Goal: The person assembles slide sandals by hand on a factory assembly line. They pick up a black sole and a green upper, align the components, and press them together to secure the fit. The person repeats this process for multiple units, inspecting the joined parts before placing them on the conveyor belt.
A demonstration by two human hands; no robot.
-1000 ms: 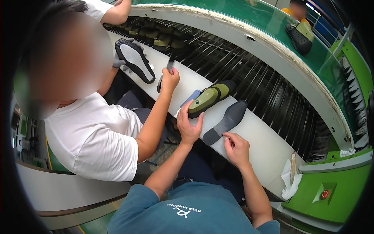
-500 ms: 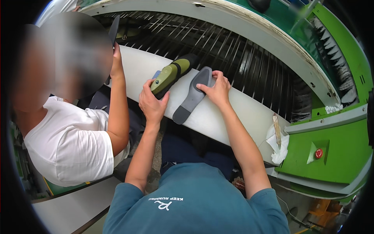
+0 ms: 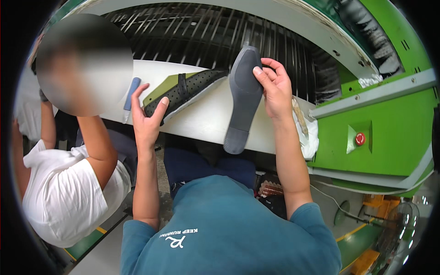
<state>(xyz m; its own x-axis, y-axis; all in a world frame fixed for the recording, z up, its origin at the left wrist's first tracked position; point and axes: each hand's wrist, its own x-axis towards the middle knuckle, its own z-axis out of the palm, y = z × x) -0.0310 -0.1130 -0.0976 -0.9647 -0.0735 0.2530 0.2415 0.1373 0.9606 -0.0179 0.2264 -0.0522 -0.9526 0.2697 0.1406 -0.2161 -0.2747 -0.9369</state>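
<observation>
A black perforated shoe upper [image 3: 197,86] with a strap lies tilted on its side, a green shoe last [image 3: 165,87] showing inside it. My left hand [image 3: 146,126] grips it at the heel, thumb on the near side and fingers on the far side. In my right hand [image 3: 277,94] is a grey shoe sole [image 3: 245,98], held by its toe end. My thumb lies on the sole's face, and its darker heel end hangs toward me. Sole and shoe are close together but appear apart.
A white bench top [image 3: 197,130] runs below a bed of metal rollers [image 3: 192,39]. A blue-handled tool [image 3: 133,89] lies left of the shoe. At right are crumpled white paper [image 3: 310,140], a stick [image 3: 299,114] and a green machine [image 3: 366,160]. A co-worker in white [image 3: 75,197] sits at left.
The shoe has rolled so that its black perforated side shows instead of mostly the green last. The sole has swung more upright, and my hands are farther apart. The whole view has shifted.
</observation>
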